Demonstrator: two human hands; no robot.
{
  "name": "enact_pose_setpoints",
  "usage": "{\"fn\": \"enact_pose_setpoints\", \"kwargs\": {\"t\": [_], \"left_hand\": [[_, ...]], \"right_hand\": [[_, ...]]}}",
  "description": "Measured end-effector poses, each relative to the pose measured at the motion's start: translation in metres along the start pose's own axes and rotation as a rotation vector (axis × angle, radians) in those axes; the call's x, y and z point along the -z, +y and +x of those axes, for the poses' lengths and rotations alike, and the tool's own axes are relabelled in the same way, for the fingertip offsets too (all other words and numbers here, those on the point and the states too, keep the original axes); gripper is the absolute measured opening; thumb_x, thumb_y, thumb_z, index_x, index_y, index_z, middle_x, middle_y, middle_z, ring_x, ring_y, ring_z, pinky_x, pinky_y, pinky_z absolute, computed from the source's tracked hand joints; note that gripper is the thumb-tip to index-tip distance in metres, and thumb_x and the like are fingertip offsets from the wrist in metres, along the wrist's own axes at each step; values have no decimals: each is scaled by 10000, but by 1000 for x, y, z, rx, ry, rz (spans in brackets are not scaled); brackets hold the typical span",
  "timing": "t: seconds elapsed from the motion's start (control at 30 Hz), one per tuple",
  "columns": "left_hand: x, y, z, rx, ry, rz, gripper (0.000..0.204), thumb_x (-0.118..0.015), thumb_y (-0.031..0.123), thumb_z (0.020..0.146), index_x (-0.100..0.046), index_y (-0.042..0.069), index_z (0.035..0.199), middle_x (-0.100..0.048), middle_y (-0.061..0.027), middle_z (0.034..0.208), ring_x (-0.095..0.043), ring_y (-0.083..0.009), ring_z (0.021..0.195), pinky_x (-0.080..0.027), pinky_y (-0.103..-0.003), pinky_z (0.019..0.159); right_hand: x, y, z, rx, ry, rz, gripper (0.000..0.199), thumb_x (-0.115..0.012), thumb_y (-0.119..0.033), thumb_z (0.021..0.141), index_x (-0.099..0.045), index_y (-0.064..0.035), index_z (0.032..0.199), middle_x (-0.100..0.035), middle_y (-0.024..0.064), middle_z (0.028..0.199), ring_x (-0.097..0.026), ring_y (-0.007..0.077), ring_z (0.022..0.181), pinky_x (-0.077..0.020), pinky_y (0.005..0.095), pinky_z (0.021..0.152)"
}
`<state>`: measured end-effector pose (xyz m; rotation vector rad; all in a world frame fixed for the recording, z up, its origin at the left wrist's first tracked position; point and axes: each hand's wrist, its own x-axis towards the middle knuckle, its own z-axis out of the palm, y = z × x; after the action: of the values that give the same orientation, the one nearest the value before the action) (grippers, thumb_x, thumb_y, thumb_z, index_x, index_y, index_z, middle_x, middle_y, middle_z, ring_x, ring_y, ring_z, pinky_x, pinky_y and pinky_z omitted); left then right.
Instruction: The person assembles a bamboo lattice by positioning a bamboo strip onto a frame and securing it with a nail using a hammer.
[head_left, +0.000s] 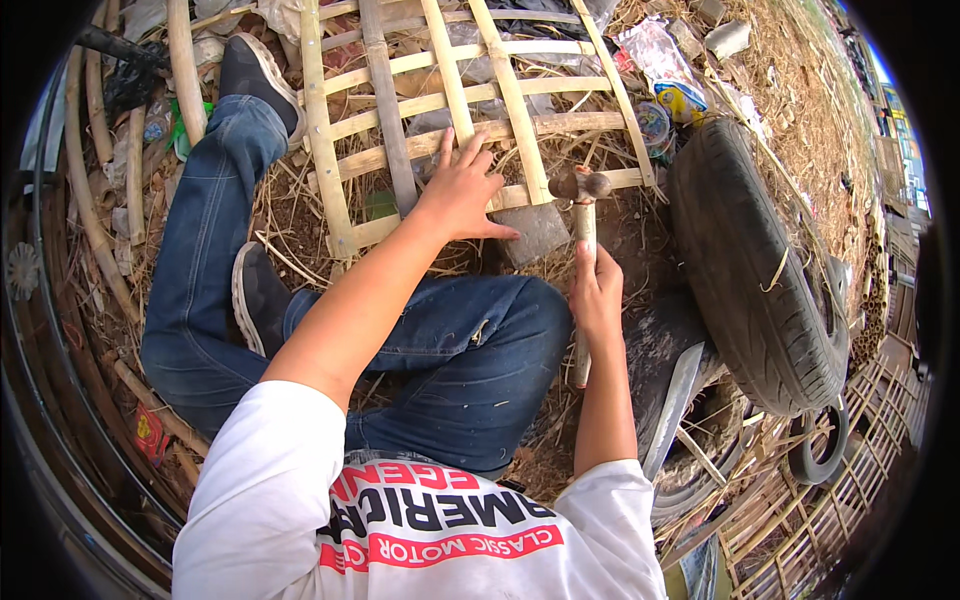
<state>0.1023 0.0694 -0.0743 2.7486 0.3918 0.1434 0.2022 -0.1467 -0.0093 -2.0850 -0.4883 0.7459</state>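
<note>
A hammer (582,240) stands nearly upright at the lower right corner of a bamboo lattice (470,100), its metal head just above the lowest slat and beside a flat grey stone (535,232) under the frame. All this lies outdoors on dry straw and dirt (790,90), with a tyre (750,270) just to the right and a long blade (672,395) near the knee. The right hand (596,295) is clenched round the wooden handle, forearm running straight up from the lower edge, while the left hand (462,190) presses flat on the lattice, fingers spread and gripping nothing.
</note>
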Motion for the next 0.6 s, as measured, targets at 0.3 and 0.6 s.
{"fn": "enact_pose_setpoints", "kwargs": {"t": [0.3,0.6], "left_hand": [[-1,1,-1,4,66,-14,907,-662,787,617,-674,-19,1032,-554,-181,1240,-259,-338,1426,-51,-656,1148],[10,27,15,253,-146,-22,1154,-604,858,606,-508,-64,1295,-474,-221,1386,-186,-324,1463,-19,-643,1149]], "right_hand": [[-5,13,8,75,28,-98,404,-515,-375,1012,-534,-32,798,-432,-32,546,-406,59,431,-335,252,392],[-2,25,10,44,25,-23,404,-525,-386,1003,-554,-30,815,-439,-36,561,-417,62,447,-337,251,404]]}}
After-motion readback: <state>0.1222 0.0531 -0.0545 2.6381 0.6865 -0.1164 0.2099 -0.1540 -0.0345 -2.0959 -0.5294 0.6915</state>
